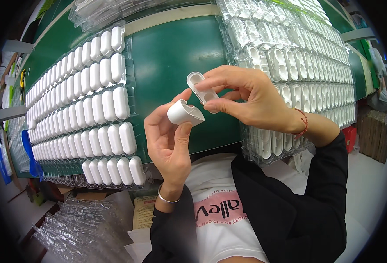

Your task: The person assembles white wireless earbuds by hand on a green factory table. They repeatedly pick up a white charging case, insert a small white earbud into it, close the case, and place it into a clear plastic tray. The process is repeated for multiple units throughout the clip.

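Note:
Between the thumb and fingers of my left hand (169, 138) is a white rounded plastic case shell (184, 112), its open end tilted up to the right. My right hand (250, 94) pinches a white oval insert (197, 79) with two earbud-shaped hollows, apart from the shell but close to it. Both parts are held above the green table (176, 48). Part of the insert is hidden behind my right fingers.
Left on the table, a clear tray (130, 94) holds rows of white rounded shells. To the right, clear trays (246, 144) carry rows of white hollowed inserts. More clear trays (110, 13) are stacked at the back; empty clear trays (83, 228) lie below the table at lower left.

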{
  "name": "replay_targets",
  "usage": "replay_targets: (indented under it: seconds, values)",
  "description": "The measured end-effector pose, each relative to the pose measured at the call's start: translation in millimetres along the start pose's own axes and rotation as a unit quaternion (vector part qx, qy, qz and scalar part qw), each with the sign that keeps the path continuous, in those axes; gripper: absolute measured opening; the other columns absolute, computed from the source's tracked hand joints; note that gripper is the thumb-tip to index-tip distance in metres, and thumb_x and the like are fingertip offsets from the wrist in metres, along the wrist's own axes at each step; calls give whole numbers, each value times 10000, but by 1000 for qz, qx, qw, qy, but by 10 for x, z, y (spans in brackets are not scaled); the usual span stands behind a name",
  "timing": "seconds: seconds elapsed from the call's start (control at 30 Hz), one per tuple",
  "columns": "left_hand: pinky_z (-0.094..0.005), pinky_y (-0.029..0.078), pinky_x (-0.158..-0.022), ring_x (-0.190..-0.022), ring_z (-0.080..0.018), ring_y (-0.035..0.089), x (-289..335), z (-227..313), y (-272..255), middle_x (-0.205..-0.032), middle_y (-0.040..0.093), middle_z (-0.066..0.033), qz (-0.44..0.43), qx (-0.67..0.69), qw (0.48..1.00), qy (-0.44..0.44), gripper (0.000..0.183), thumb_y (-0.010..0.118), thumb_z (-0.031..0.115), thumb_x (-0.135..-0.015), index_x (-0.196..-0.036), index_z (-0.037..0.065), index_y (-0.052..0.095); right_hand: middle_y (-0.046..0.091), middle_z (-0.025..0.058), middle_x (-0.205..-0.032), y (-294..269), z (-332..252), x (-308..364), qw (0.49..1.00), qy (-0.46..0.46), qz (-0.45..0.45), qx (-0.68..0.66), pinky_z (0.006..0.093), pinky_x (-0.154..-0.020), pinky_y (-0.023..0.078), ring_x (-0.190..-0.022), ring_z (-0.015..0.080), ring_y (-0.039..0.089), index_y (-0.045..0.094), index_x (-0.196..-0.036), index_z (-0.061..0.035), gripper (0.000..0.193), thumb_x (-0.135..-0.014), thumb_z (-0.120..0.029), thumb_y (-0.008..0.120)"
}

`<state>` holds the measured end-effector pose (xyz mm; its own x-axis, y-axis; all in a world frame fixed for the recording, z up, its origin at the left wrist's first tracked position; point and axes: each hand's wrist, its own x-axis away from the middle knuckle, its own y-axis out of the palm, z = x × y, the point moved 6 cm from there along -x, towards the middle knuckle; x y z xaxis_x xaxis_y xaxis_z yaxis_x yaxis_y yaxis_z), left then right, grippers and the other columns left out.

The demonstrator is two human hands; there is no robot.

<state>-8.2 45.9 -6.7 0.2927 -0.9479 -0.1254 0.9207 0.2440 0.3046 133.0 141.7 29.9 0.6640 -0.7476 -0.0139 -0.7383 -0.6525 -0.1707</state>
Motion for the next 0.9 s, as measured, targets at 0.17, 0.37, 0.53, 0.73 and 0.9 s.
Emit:
replay_targets:
  seconds: [0.17,0.37,0.53,0.73,0.9]
  values:
    - [-360,490,-1001,-1213,-245,559,6,-11,16,-1332,530,-276,0,-9,1000,8,352,551,1,-958,-1269,-10,386,643,107,-1122,7,-12,-8,1000,-12,9,19,294,-823,602,-977,175,650,679,-1117,-10,280,-840,26,694]
    - [-357,487,-1001,-1207,-233,560,-1,-48,-7,-1321,549,-253,-6,-16,1000,-15,361,560,10,-960,-1276,-14,388,655,100,-1102,2,-5,-7,1000,-20,16,12,307,-818,603,-959,177,658,687,-1107,-15,274,-835,19,694]
    - [-352,487,-994,-1192,-215,565,-8,-41,5,-1313,561,-239,-6,-15,1000,-16,368,559,19,-964,-1287,-22,387,653,93,-1087,-3,10,-6,999,-18,19,20,310,-815,603,-936,167,653,698,-1105,-37,283,-829,22,693]
    - [-314,477,-954,-1119,-187,596,-26,-33,7,-1268,590,-245,11,-38,999,-16,381,568,77,-975,-1299,-48,411,654,92,-1071,-1,8,-17,999,-24,12,28,316,-808,604,-915,162,649,702,-1112,-54,287,-832,11,692]
    - [-336,501,-938,-1097,-211,611,-19,-26,-37,-1280,563,-220,32,-5,999,-8,372,555,100,-987,-1297,-54,420,660,100,-1081,8,-13,-12,998,-42,21,35,312,-811,600,-912,163,657,701,-1099,-40,251,-851,-7,689]
